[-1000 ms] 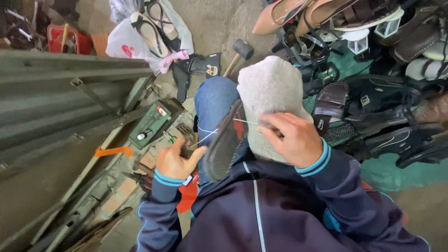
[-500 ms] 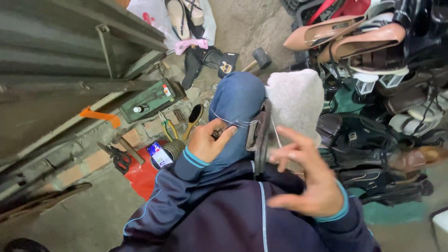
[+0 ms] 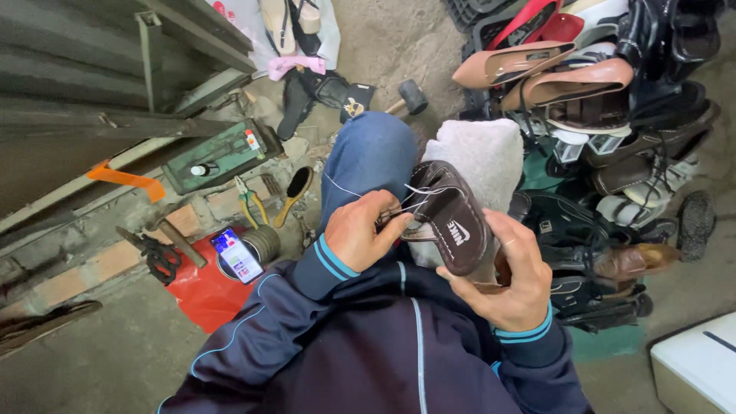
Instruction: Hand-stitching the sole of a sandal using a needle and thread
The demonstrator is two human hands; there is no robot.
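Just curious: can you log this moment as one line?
left hand: pinching white thread | right hand: holding brown sandal | sandal over knee

left hand [image 3: 360, 231]: fingers curled, pinching | right hand [image 3: 510, 280]: cupped, gripping

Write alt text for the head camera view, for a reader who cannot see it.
A person in a dark blue jacket holds a dark brown leather sandal over their lap, right hand gripping its side and left hand pinching white thread at its strap. A heap of worn shoes lies to the right; yellow-handled pliers and a phone lie left.
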